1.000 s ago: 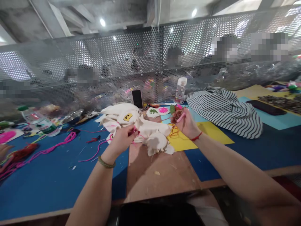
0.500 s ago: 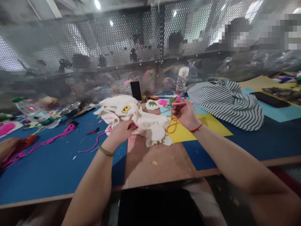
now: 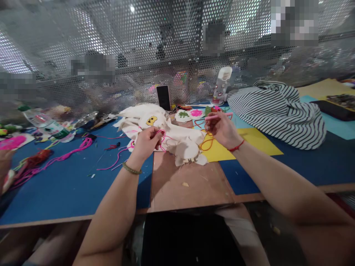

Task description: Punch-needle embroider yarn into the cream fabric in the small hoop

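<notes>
My left hand (image 3: 146,143), with a green bracelet at the wrist, pinches a strand of pink yarn (image 3: 165,137) over the cream cloth (image 3: 181,130). A slim pink pen-like tool (image 3: 214,116) is held in the fingers of my right hand (image 3: 225,132), apart from the cloth. Its tip is too small to make out. The crumpled cloth carries a yellow stitched patch (image 3: 151,120). Beside my right hand, a loop of orange yarn (image 3: 205,145) lies at the edge of a yellow sheet (image 3: 249,144). Behind are patches with a green motif (image 3: 183,115) and a pink motif (image 3: 196,113).
A phone (image 3: 163,97) stands upright at the back, near a cup-like bottle (image 3: 221,87). Striped fabric (image 3: 277,112) is heaped on the right. At left lie a plastic bottle (image 3: 46,125), magenta yarn (image 3: 65,154) and another person's hand (image 3: 4,162). Perforated metal panels (image 3: 133,59) close off the back.
My left hand has risen slightly, and the pink yarn in its fingers now shows plainly. My right hand still holds the pink tool. The whole view has shifted a little.
</notes>
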Available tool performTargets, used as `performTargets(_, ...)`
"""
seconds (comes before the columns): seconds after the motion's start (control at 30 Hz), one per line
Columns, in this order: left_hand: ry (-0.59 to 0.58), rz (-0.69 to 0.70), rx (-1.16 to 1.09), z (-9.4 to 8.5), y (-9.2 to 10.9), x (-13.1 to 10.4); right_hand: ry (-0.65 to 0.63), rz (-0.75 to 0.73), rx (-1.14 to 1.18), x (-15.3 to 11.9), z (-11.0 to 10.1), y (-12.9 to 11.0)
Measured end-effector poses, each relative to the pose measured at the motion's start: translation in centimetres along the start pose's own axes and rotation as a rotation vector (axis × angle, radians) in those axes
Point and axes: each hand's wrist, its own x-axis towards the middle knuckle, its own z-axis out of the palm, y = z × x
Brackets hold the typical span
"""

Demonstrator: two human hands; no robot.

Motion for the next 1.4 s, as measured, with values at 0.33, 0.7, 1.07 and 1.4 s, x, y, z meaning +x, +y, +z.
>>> performTargets(0.33,0.0,0.033,0.14,0.14,-0.5,0.01,-0.034,0.018,-0.03,-0.02,0.02,0.09)
performTargets(0.7,0.034,0.094,0.387,-0.02,-0.46,-0.1,-0.058,0.005,-0.07,-0.34,0.12,0.18)
performTargets(1.07,0.041,0.104,0.422,-0.01,-0.39,-0.16,-0.041,-0.001,-0.084,-0.41,0.28,0.16)
performTargets(1.4,-0.06,0.039,0.575,0.48,-0.19,-0.33,-0.092,0.019,-0.014,-0.43,0.18,0.31)
